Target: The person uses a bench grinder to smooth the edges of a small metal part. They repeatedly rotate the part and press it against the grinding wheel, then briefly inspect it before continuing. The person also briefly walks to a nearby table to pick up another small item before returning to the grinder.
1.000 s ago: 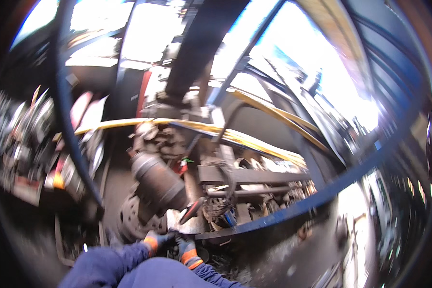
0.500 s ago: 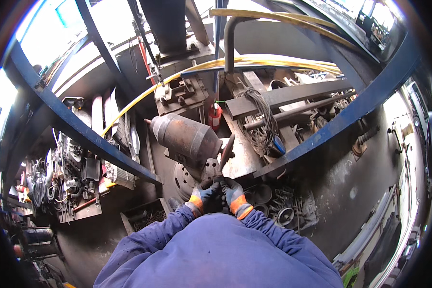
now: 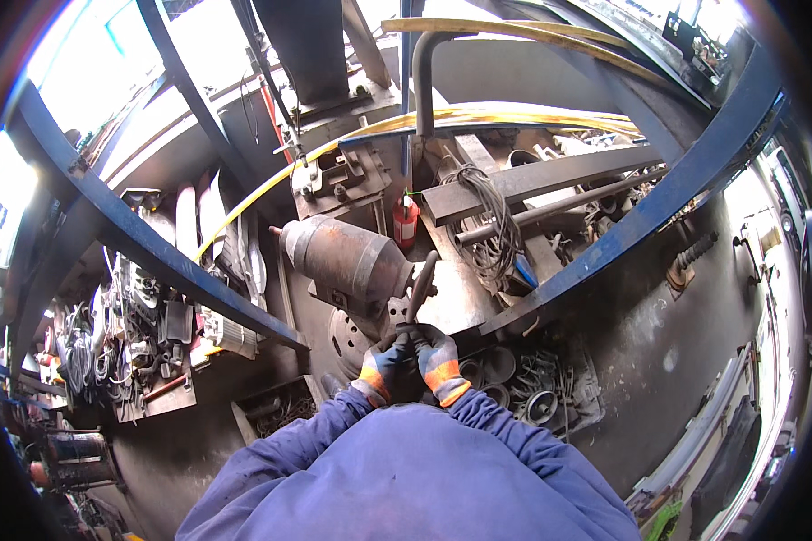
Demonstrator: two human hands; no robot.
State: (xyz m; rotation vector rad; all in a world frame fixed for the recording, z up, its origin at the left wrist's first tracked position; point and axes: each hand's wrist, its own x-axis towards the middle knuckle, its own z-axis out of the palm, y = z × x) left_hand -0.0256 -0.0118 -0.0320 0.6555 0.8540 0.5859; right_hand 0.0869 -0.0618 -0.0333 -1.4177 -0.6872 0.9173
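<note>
Nearest to me, both forearms in blue sleeves (image 3: pixel 406 469) meet in front of my chest. My left hand (image 3: pixel 383 365) and right hand (image 3: pixel 438 361), each in a dark glove with an orange cuff, sit side by side, touching. Both grips are clenched on the lower end of a dark metal lever (image 3: pixel 421 287); two hands on one end, I judge, give more leverage and steadier control.

The lever rises from my grip, tilted slightly right, its upper end just beside the rusty cylinder (image 3: pixel 347 257). That cylinder lies on its side, narrow end pointing left, resting on the cluttered metal surface (image 3: pixel 465 302).

Just beyond my right hand, round metal parts (image 3: pixel 523 388) lie in a heap on the floor. Behind the cylinder stands a small red canister (image 3: pixel 407 221), upright. A coil of grey cable (image 3: pixel 487 225) hangs over a steel beam. Farther out, a curved blue frame bar (image 3: pixel 641 225) crosses the scene.
</note>
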